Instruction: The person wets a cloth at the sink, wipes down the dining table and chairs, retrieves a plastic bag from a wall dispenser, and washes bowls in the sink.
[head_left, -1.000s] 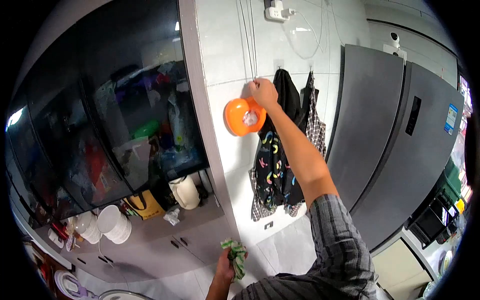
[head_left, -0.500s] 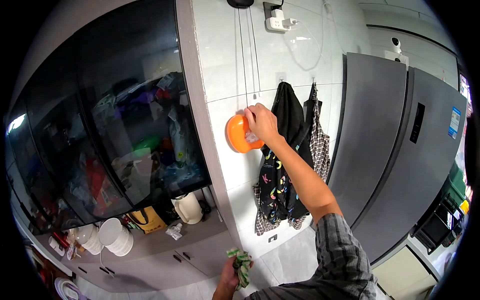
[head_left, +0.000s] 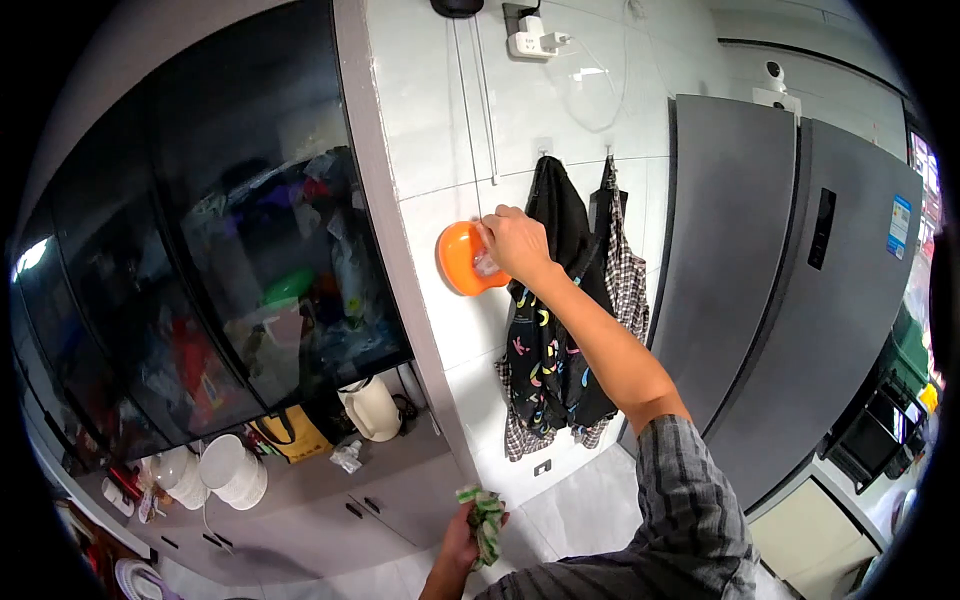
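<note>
My right hand [head_left: 515,243] is closed at the upper right rim of an orange kidney-shaped dish [head_left: 456,262] against the tiled wall. A crumpled, clear-pinkish piece [head_left: 486,264] shows in the dish below my fingers; what it is I cannot make out. One thin cord [head_left: 465,110] runs down to my fingertips, which are partly hidden. Lower down, my left hand [head_left: 461,540] is wrapped round a crumpled green-and-white cloth [head_left: 487,525], held in front of the cabinet.
Right of the dish hang a black patterned garment [head_left: 550,350] and a checked one [head_left: 625,275]. A grey fridge [head_left: 735,250] stands further right. On the left are a dark glass-fronted cabinet [head_left: 270,200] and a counter with a cream kettle [head_left: 372,410] and white containers [head_left: 235,472]. Above is a power adapter [head_left: 530,40].
The view has shifted slightly, so the wall and fridge sit a little further left and higher. My right hand stays at the orange dish; my left still holds the cloth.
</note>
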